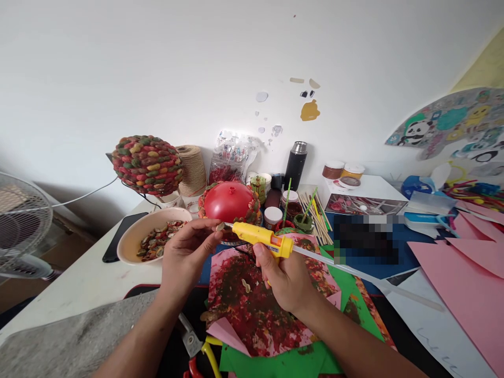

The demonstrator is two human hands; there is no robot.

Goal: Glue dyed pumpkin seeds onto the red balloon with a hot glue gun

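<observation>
My left hand (185,257) pinches a small peanut shell piece (220,227) between thumb and fingertips. In my right hand (293,278) is a yellow hot glue gun (260,236), its nozzle pointing left at the shell, touching or very close. A long translucent glue stick (334,258) sticks out of its back. Just behind the nozzle sits a red balloon (230,202), ringed with painted peanut shells. A cream bowl (126,242) of painted shell pieces stands left of my left hand. Beneath both hands lies paint-smeared pink paper (271,320) with a bare shell on it.
A shell-covered ball (147,165), a twine spool (192,170), a black flask (296,165) and paint jars (273,217) line the back. Scissors (191,336) lie at the front, beside a grey cloth (79,336). Pink sheets (452,278) spread rightward; a fan (23,226) stands left.
</observation>
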